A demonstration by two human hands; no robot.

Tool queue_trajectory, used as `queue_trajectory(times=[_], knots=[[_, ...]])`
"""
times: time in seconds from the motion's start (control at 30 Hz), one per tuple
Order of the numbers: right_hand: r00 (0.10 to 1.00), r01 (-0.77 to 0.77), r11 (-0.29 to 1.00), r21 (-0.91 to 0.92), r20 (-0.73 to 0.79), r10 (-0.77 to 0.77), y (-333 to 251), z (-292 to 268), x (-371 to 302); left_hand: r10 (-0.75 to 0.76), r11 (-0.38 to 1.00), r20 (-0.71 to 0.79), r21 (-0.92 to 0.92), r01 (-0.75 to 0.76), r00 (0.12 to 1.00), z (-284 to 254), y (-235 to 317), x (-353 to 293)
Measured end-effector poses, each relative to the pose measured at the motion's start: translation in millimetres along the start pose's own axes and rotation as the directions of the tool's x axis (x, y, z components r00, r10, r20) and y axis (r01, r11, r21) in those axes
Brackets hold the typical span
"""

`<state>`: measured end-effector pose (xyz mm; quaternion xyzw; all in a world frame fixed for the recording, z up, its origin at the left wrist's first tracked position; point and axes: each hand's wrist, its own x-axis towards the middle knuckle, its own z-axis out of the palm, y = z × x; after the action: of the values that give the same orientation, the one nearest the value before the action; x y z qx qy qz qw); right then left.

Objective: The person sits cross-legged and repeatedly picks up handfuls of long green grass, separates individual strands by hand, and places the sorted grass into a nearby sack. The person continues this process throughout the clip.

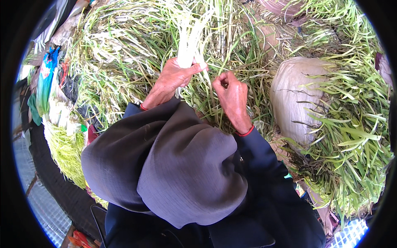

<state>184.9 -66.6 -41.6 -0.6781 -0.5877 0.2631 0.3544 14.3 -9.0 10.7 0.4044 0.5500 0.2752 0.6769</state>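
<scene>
Loose green leaves (124, 45) covered most of the ground in front of you, all messy and tangled. Far on the left, a pale checked sheet (45, 211) lay low down, beside a dark mat (68, 196). Higher up was a shiny blue bag (46, 74). Just below the bag sat a big bundle (64, 151) with white stems and yellow-green tips.

Near the middle, your left hand (171, 77) was closed around a bunch of white stalks (189, 39), with your thumb across the front. The stalks pointed up and away from you, over the leaf pile, and looked very bright at the top. Below both hands, a big grey cloth (190, 173) hung in soft folds over your dark clothes.

Your right hand (232, 94) was a little to the right of the stalks, apart from your left one. Its fingers were curled in, but I could not tell if they pinched anything. Each wrist had a thin red band (245, 132).

Farther right was a fat, pale sack (295, 97). At the far right, another heap of green leaves (351, 136) spread beside it and partly over it.
</scene>
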Motion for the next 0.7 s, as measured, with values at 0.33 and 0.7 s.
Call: queue_trajectory(times=[0.33,0.7], knots=[[0.988,-0.044,0.932,-0.359,0.124,0.094,107.5,-31.6,-48.5,0.212,0.970,0.017,-0.127,-0.209,0.977,-28.4,7.1,8.2],[0.964,0.184,0.706,-0.684,0.266,0.007,146.1,-66.2,-88.7,0.293,0.931,-0.069,-0.207,-0.301,0.954,-71.0,23.7,10.4]])
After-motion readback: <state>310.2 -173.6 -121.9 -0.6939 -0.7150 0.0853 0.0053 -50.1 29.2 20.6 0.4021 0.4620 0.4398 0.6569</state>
